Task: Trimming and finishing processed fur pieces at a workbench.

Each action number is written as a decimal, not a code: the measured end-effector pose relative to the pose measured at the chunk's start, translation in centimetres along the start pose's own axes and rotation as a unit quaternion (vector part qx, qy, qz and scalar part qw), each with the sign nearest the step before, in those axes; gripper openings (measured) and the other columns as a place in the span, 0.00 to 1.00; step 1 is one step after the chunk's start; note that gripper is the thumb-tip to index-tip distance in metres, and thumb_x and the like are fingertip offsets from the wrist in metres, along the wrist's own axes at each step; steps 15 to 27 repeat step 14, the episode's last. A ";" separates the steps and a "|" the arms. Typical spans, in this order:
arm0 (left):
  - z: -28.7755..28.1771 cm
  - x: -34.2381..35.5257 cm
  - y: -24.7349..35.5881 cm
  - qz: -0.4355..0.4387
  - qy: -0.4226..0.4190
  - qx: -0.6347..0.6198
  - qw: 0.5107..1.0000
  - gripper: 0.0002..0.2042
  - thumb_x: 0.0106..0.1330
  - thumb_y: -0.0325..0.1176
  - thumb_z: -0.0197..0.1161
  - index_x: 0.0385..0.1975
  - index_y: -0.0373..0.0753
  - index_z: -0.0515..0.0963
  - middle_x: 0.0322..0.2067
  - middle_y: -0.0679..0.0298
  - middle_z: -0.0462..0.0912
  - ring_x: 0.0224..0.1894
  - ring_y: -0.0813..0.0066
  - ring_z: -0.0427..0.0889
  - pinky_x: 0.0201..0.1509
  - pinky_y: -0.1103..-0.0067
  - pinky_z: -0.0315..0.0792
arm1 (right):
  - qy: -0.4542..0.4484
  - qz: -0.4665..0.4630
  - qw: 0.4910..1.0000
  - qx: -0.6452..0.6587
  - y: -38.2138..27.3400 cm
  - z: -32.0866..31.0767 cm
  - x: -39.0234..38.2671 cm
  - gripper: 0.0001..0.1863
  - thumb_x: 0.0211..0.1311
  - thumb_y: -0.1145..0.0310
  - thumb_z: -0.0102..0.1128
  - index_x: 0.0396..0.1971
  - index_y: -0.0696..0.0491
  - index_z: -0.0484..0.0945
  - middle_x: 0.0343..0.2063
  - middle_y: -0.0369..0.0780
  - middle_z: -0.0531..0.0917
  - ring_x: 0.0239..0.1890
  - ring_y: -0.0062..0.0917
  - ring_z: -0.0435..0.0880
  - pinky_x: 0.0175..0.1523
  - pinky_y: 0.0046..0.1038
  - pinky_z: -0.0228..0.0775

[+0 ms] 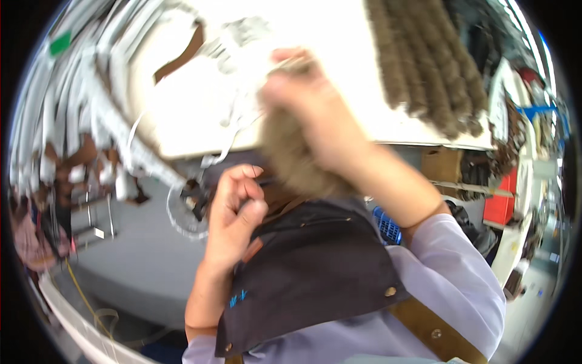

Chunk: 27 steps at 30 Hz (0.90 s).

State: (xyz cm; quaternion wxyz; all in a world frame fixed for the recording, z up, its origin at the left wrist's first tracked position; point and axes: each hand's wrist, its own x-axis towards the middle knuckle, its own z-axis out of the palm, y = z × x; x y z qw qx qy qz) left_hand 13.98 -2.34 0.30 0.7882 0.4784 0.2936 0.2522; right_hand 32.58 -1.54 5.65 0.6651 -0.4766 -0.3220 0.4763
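Note:
A fluffy grey-brown strip of fur (291, 151) hangs from my right hand (312, 109), over the front edge of the white table (327, 27). That hand is closed on the fur's upper end and smeared by motion. My left hand (235, 209) is held in front of my dark apron, below the table edge. Its fingers are loosely curled and the thumb stands apart, with nothing visible between them. Several long strips of similar fur (424, 67) lie side by side at the table's right, their ends near the front edge.
A brown strip (182, 54) and white bits of material (245, 30) lie on the table. Many pale, long bundled pieces (91, 79) crowd the left side. Below the table at right are a cardboard box (441, 165), a blue basket (386, 224) and a red box (500, 203).

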 end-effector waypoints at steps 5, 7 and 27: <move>3.0 2.5 0.0 -0.181 -0.059 0.148 0.971 0.15 0.61 0.29 0.58 0.46 0.30 0.70 0.39 0.64 0.77 0.44 0.76 0.73 0.49 0.78 0.67 | -0.168 -0.006 0.982 -0.087 4.5 -1.0 2.5 0.14 0.62 0.58 0.52 0.33 0.55 0.73 0.24 0.33 0.73 0.32 0.16 0.70 0.42 0.21 0.65; 1.5 1.1 -1.9 -0.102 -0.005 0.068 0.992 0.14 0.62 0.29 0.57 0.45 0.31 0.69 0.38 0.63 0.77 0.42 0.76 0.74 0.48 0.78 0.68 | -0.124 -0.130 0.897 -0.403 3.7 -3.3 5.8 0.21 0.56 0.51 0.56 0.35 0.57 0.73 0.27 0.39 0.74 0.30 0.24 0.73 0.40 0.25 0.66; -5.0 1.2 0.5 0.089 -0.082 -0.350 0.929 0.16 0.66 0.47 0.48 0.42 0.39 0.67 0.30 0.64 0.70 0.37 0.72 0.73 0.41 0.77 0.70 | -0.059 -0.311 0.634 -0.705 2.2 -8.1 4.5 0.37 0.51 0.46 0.58 0.56 0.55 0.63 0.46 0.49 0.69 0.45 0.36 0.71 0.50 0.34 0.64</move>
